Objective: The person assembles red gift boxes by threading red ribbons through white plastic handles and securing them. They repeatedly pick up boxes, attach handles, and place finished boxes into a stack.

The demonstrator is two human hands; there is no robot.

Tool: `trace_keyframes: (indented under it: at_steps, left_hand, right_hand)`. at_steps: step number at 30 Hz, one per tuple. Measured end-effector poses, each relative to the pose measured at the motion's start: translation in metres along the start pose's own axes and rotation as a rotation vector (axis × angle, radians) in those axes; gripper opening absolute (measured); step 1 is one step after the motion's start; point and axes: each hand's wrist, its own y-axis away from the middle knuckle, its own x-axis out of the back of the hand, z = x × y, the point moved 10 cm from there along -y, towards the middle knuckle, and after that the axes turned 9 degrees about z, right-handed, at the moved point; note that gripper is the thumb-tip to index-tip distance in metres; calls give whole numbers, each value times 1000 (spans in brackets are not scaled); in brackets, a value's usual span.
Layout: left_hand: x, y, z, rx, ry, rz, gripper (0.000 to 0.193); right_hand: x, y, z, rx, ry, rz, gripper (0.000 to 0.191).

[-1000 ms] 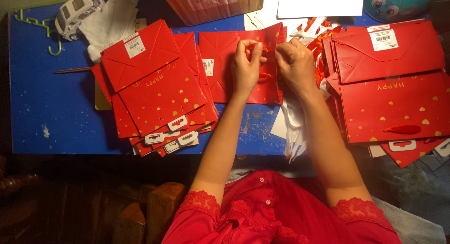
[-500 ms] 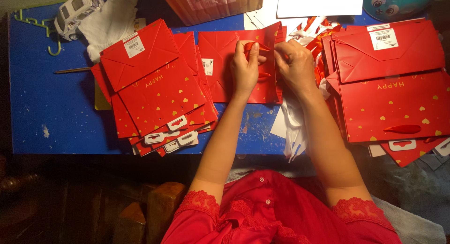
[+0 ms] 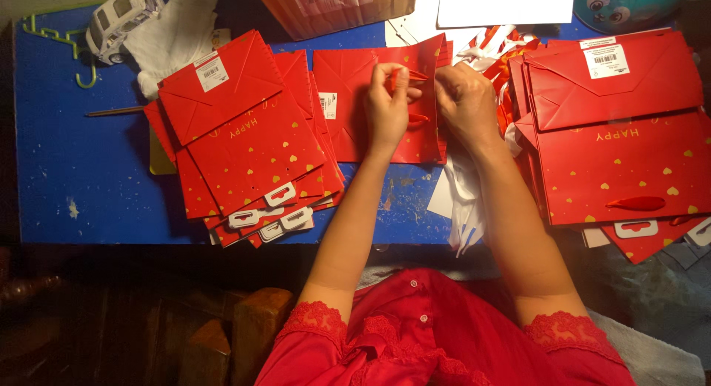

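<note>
A flat red paper gift bag (image 3: pixel 348 97) lies in the middle of the blue table (image 3: pixel 89 171). My left hand (image 3: pixel 386 104) rests on it and pinches a thin red ribbon (image 3: pixel 415 75) at the bag's upper part. My right hand (image 3: pixel 465 101) is beside it, fingers closed on the same ribbon at the bag's right edge. A second red ribbon loop (image 3: pixel 417 118) shows between my hands.
A stack of red bags with gold hearts (image 3: pixel 248 145) lies left. Another red stack (image 3: pixel 615 141) lies right, with a red ribbon (image 3: pixel 635 204) on it. White paper strips (image 3: pixel 465 204) hang at the table's front edge. A toy van (image 3: pixel 118 19), green hanger (image 3: pixel 59 38) and white cloth (image 3: pixel 174 34) sit at back left.
My hands stay on the middle bag. The fingers of my left hand have shifted slightly on the ribbon; nothing else moved.
</note>
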Motion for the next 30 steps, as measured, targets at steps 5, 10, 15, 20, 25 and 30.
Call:
trace_keyframes:
  at_steps: [5,10,15,20,25,30]
  left_hand:
    - [0,1,23,-114,51,8,21]
    - [-8,9,41,-189,-210,-92,27]
    - [-9,11,44,-325,-303,-99,13]
    - [2,0,12,-110,-117,-5,15]
    - [4,2,26,-124,1,55,24]
    - [8,29,99,-688,-523,189,41]
  right_hand:
    - [-2,1,3,-9,15,-7,5]
    - [-5,3,9,-16,36,-15,9]
    - [-2,2,5,2,0,-9,6]
    - [-1,0,0,0,-9,-22,10]
    - [-2,-1,0,12,31,-13,9]
    - [-6,0,4,15,29,-11,9]
